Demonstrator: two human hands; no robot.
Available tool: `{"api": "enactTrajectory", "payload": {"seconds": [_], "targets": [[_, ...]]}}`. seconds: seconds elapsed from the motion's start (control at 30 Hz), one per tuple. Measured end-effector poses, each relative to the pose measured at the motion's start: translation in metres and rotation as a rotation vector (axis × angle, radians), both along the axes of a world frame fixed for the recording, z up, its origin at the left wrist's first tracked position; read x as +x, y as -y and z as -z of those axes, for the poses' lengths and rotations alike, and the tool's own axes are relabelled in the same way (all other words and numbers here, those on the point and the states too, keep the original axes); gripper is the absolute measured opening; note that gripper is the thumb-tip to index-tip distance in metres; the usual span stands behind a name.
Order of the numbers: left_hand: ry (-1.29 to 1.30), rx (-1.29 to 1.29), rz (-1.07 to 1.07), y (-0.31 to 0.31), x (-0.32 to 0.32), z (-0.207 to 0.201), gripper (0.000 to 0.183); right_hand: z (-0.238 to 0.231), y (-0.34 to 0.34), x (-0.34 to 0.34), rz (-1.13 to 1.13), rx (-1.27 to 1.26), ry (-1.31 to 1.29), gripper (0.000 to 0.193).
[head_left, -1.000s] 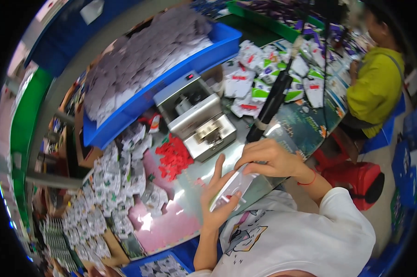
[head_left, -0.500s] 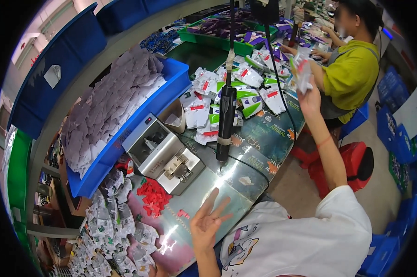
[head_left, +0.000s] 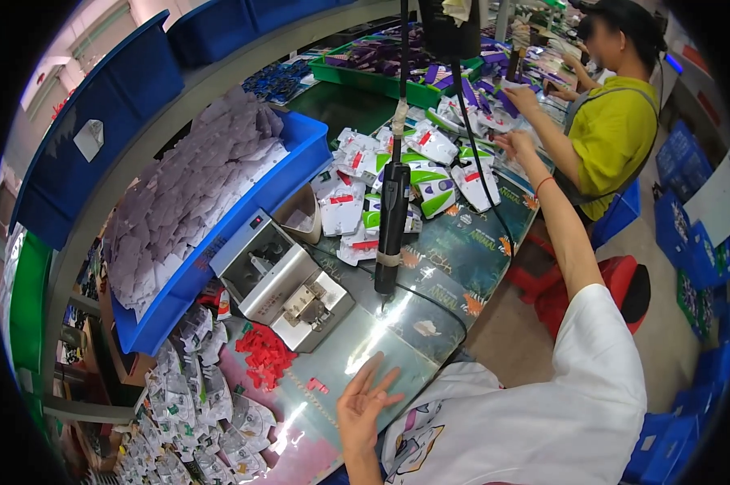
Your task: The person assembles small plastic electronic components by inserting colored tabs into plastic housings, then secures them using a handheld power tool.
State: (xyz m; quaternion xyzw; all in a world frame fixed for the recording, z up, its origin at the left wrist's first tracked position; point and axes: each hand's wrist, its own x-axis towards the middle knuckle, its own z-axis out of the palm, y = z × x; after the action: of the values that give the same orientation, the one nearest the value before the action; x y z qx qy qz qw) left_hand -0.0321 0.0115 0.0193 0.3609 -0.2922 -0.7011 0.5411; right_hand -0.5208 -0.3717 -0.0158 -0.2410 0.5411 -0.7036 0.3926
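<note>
My left hand [head_left: 361,411] hovers over the near part of the workbench with its fingers spread and nothing in them. Close to it lie a few small red plastic pieces [head_left: 318,385], with a heap of red pieces [head_left: 265,356] farther left. My right arm reaches far out to the right; my right hand [head_left: 517,145] is at the edge of a pile of white-and-green plastic shells [head_left: 438,194], fingers apart, with no part visible in it. Between the hands an electric screwdriver [head_left: 393,218] hangs upright over the bench.
A steel screw feeder [head_left: 292,291] stands left of the screwdriver. Behind it is a blue bin [head_left: 219,242] full of white parts. White-and-clear plastic parts [head_left: 195,412] fill the lower left. A co-worker in yellow [head_left: 619,137] sits at the right, beyond a red stool [head_left: 599,299].
My right hand has let go of the white-and-red part it held up and has moved down and left to the pile. My left hand has stayed nearly in place, still spread.
</note>
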Motion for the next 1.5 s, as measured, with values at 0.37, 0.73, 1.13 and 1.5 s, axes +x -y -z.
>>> {"api": "enactTrajectory", "payload": {"seconds": [0.37,0.73,1.13,1.5], "targets": [[0.103,0.066,-0.172,-0.02,0.015,0.014,0.046,-0.038,-0.081,0.101,0.216,-0.609,-0.78,0.018],[0.122,0.122,-0.458,-0.058,0.053,0.013,0.033,-0.087,-0.261,0.407,-1.175,-0.933,-1.091,0.036],[0.028,0.14,-0.718,-0.088,0.073,0.027,0.024,-0.064,-0.264,0.588,-1.406,-1.076,-1.032,0.025],[-0.014,0.12,-0.615,-0.089,0.076,0.031,0.024,-0.059,-0.283,0.681,-1.305,-1.454,-1.147,0.019]]}}
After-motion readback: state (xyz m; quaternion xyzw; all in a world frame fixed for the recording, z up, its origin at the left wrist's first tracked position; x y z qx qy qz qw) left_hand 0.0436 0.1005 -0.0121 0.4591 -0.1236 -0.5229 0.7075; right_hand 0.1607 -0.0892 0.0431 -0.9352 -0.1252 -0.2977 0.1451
